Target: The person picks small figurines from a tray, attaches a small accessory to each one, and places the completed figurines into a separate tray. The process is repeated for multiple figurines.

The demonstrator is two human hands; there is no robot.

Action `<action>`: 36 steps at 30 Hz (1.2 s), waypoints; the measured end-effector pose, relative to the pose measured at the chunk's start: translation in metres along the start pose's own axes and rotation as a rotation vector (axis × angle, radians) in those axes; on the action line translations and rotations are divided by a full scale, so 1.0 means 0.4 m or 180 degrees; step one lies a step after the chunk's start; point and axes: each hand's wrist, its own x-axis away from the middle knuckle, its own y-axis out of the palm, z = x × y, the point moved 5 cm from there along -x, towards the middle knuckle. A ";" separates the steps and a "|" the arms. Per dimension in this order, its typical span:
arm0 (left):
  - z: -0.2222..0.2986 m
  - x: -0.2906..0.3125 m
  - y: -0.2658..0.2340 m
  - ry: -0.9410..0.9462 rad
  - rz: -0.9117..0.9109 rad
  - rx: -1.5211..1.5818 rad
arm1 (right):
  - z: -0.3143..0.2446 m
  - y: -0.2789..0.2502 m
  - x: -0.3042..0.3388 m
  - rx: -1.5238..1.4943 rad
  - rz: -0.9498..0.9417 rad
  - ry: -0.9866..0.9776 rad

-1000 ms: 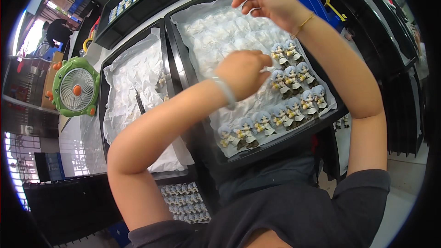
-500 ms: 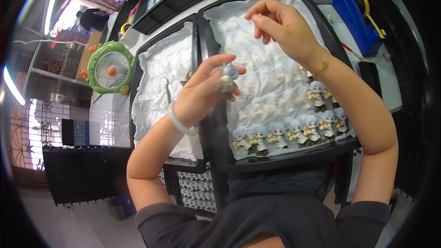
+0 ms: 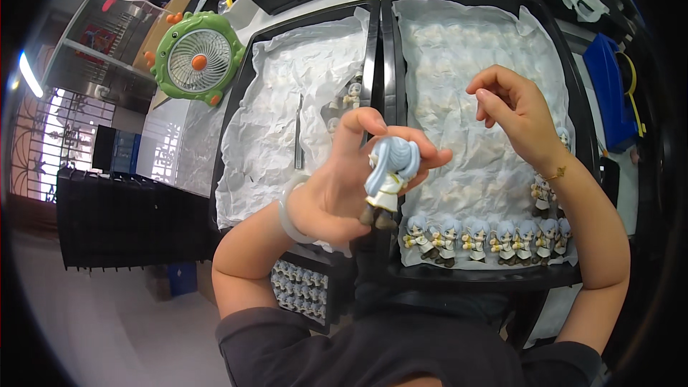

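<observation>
Mid-frame, our left hand (image 3: 333, 193) gripped the blue-haired chibi figurine (image 3: 388, 185); our right hand (image 3: 519, 116), right of centre, hung loosely curled, seemingly empty. A slackened grip, we judged, could drop the figurine, scuffing the row of figurines (image 3: 476, 241) at lower right.

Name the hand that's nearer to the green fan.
Left. The left hand, holding a figurine, is below and to the right of the green fan in the picture; the right hand is much farther right, over the right tray.
</observation>
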 end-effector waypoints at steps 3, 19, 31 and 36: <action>0.002 0.005 0.015 0.0000 0.0109 -0.0129 | -0.005 0.003 -0.002 0.0014 -0.0037 0.0034; 0.047 0.006 0.023 0.0148 0.0744 -0.5422 | -0.017 -0.008 -0.002 0.0288 -0.0096 -0.0026; 0.047 0.008 0.009 -0.0078 0.0675 -0.5236 | -0.021 -0.007 -0.005 0.0321 -0.0143 -0.0072; 0.167 -0.023 -0.148 -0.0443 0.1253 -0.3979 | -0.017 -0.015 -0.006 0.0258 -0.0040 -0.0055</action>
